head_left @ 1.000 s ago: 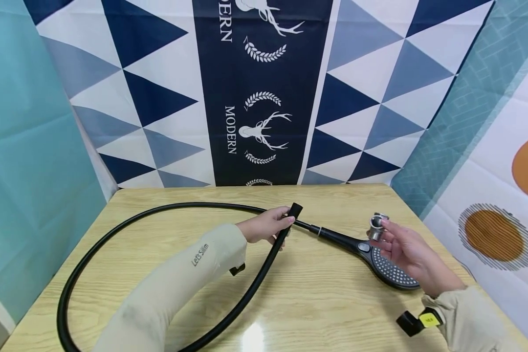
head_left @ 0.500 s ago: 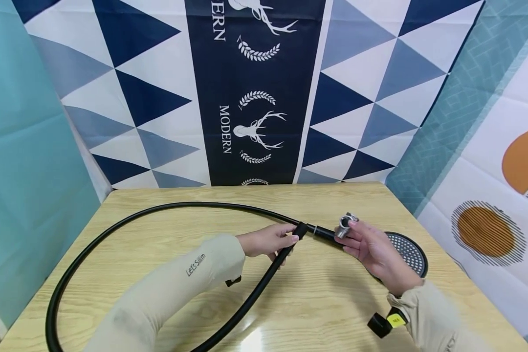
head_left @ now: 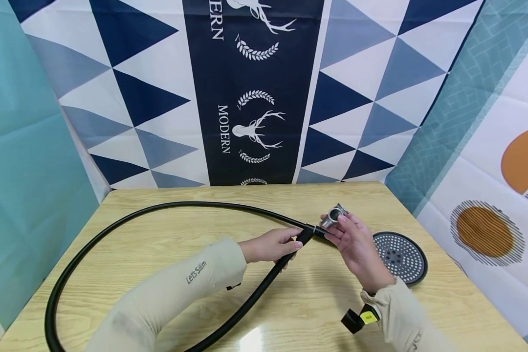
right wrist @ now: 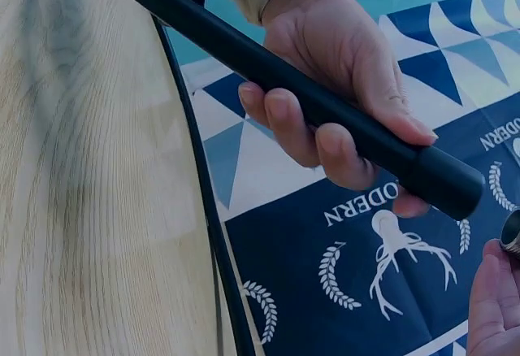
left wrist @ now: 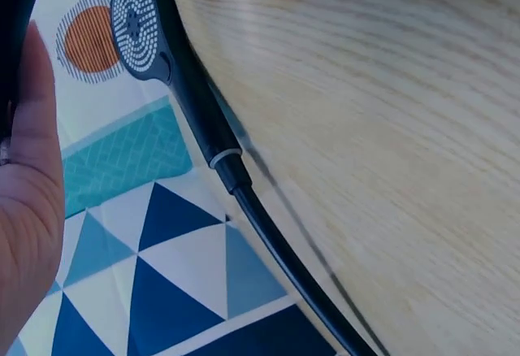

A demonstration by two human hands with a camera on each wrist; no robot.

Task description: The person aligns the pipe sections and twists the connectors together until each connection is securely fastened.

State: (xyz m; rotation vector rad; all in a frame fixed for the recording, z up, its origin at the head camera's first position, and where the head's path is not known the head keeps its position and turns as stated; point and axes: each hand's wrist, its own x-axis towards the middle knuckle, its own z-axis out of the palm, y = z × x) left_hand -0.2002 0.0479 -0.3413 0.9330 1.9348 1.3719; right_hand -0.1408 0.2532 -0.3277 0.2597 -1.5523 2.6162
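Note:
My left hand point(head_left: 270, 246) grips a black shower hose point(head_left: 264, 281) just behind its thicker end sleeve point(right wrist: 447, 181), thumb on one side and fingers curled round the other in the right wrist view. Close to the right of that end, my right hand point(head_left: 356, 252) holds a small silver metal pipe fitting point(head_left: 333, 216) between thumb and fingers. A round opening in the fitting shows in the head view. Only the fitting's edge appears in the right wrist view, apart from the hose end. Behind the right hand lies a black handheld shower head point(head_left: 400, 258), its handle partly covered in the head view.
The hose loops widely over the left of the wooden table point(head_left: 158, 244) and joins the shower head's handle point(left wrist: 199, 116). Patterned cloths point(head_left: 255, 98) hang behind the table and at both sides. A black camera point(head_left: 354, 320) sits at the right wrist.
My right hand has brought the fitting leftward to near the hose end, turning it on the way. The left hand, keeping its grip, has lowered the hose end slightly and tilted it rightward.

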